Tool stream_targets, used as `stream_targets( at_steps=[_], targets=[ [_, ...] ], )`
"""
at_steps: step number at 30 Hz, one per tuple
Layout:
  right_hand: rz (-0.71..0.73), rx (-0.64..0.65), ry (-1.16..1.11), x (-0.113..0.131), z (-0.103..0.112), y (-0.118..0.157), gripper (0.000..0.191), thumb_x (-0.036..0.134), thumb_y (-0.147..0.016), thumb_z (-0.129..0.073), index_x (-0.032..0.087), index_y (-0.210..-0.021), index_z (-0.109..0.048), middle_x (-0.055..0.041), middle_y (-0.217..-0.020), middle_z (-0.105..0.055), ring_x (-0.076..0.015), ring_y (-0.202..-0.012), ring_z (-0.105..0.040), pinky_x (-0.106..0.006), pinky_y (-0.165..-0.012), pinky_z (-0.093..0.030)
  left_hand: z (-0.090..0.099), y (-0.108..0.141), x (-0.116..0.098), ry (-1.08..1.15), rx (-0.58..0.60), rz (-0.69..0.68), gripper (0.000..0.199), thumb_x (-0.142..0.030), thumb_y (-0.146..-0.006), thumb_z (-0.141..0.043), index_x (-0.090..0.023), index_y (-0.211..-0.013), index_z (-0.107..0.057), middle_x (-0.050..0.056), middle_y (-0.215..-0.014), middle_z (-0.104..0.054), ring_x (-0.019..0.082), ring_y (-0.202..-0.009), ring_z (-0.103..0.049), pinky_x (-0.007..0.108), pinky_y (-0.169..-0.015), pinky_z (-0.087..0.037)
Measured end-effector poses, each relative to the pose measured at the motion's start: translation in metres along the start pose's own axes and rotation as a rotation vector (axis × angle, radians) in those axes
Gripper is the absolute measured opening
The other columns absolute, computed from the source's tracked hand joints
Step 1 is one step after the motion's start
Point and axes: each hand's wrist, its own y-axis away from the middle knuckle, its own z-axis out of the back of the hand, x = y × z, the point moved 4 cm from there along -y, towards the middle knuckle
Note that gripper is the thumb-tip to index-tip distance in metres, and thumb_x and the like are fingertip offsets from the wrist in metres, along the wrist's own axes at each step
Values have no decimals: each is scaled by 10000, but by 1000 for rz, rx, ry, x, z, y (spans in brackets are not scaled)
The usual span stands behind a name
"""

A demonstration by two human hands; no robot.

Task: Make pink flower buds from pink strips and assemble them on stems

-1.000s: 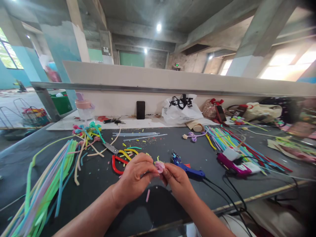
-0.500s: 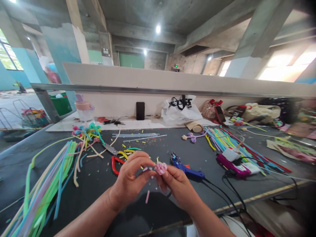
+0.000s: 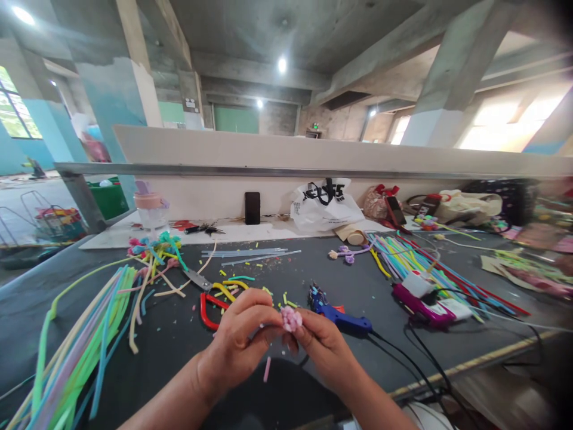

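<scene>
Between my two hands is a small pink fuzzy flower-like cluster [image 3: 292, 319], seemingly made of bent pipe cleaner. My right hand [image 3: 323, 341] pinches it from the right with thumb and fingers. From the left, the closed thumb and forefinger of my left hand [image 3: 242, 337] press against it. Behind my left hand lie scissors [image 3: 202, 303] with red and yellow handles, their blades spread apart. To the right of my hands a blue glue gun [image 3: 347, 320] rests on the dark table [image 3: 179, 382]. A short pink piece [image 3: 267, 369] lies just below the hands.
Long pastel pipe cleaners [image 3: 85, 346] cover the left side; another bundle [image 3: 398, 257] lies at right beside a purple device [image 3: 421, 307]. Clear glue sticks [image 3: 250, 254], a phone [image 3: 252, 208], a cup [image 3: 151, 209] and a white bag [image 3: 326, 206] are farther back. Black cables trail at right.
My left fingertips have closed in against the pink cluster; before, they were slightly apart beside it. Both hands sit a little lower in view, as the camera has tilted slightly up.
</scene>
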Motion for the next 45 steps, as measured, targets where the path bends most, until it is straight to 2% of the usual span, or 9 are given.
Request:
stream_targets(
  at_steps=[3,7,10,14,19,31,37,45],
  targets=[
    [-47,-39,-122,-3,-1,1,297,469,-846,-507,186,-853,-596,24,-607,-495,-112,-541,-445,-235,-534,-363,0,0,-1,7,1,-10,152,-71,-783,-578,-181,-882,-615,44,-817,-551,150,-793,-543,259,-705,-481],
    [-159,-76,-332,-12,-5,3,311,465,-837,-532,172,-735,-563,42,-543,-464,-91,-498,-417,-220,-499,-334,1,0,-2,-33,-34,14,198,-55,-785,-568,-183,-933,-599,46,-847,-577,153,-840,-541,257,-748,-471],
    [-226,-71,-487,-15,-8,4,331,469,-855,-503,162,-740,-553,35,-553,-479,-81,-470,-415,-217,-467,-318,4,1,-2,-50,-92,37,172,-50,-784,-563,-180,-895,-585,44,-844,-574,150,-833,-544,257,-742,-467],
    [-254,-42,-548,-14,-11,4,349,463,-868,-486,155,-714,-542,23,-577,-495,-74,-460,-422,-215,-454,-305,3,1,-5,-38,-90,-21,168,-30,-776,-554,-171,-864,-575,41,-811,-572,148,-802,-542,255,-715,-471],
    [-253,-45,-499,-13,-14,4,360,485,-858,-487,163,-704,-535,28,-575,-488,-72,-463,-418,-207,-452,-306,2,4,-8,-51,-53,-76,199,-27,-760,-583,-164,-904,-577,42,-809,-565,151,-813,-525,254,-724,-470],
    [-167,-51,-63,-4,-9,1,432,493,-889,-396,168,-617,-479,34,-505,-437,-89,-475,-417,-210,-472,-320,-4,4,0,-123,-27,-37,209,-38,-779,-577,-168,-941,-594,45,-831,-602,157,-842,-525,270,-759,-461],
    [-180,-30,-84,-1,-8,1,454,512,-883,-394,163,-606,-484,29,-509,-443,-90,-469,-423,-215,-471,-323,-5,2,-2,-119,-14,-26,215,-46,-777,-594,-175,-950,-585,27,-825,-622,149,-850,-515,259,-786,-441],
    [-218,-20,-128,-5,-11,1,453,513,-877,-409,157,-608,-488,27,-505,-446,-92,-470,-434,-221,-482,-343,-5,2,1,-67,-17,71,167,-79,-779,-607,-188,-904,-588,18,-830,-601,143,-867,-514,246,-794,-431]
  ],
)
